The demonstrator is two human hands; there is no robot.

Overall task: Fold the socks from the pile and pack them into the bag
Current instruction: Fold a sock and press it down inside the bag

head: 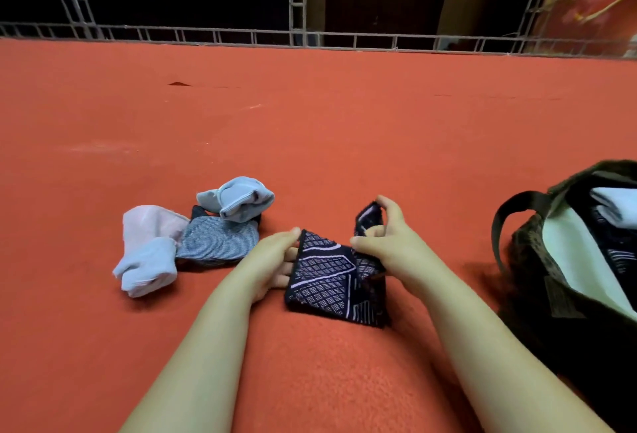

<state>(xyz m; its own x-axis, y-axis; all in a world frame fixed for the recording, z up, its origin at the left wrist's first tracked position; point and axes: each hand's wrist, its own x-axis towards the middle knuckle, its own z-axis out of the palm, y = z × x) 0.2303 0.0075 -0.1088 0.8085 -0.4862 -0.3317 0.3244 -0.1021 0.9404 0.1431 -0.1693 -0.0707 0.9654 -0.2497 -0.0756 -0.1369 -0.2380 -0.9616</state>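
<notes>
A dark navy patterned sock lies partly folded on the red carpet in front of me. My left hand holds its left edge, fingers partly behind the fabric. My right hand pinches the sock's upper right part and lifts one end up. To the left sits the pile: a pale pink and blue sock, a grey-blue striped sock and a light blue sock. At the right edge stands an open dark bag with a pale lining, folded socks inside.
Red carpet stretches ahead to a low metal truss railing at the back. Behind it are dark space and a red banner at the far right. The bag's strap loops toward my right arm.
</notes>
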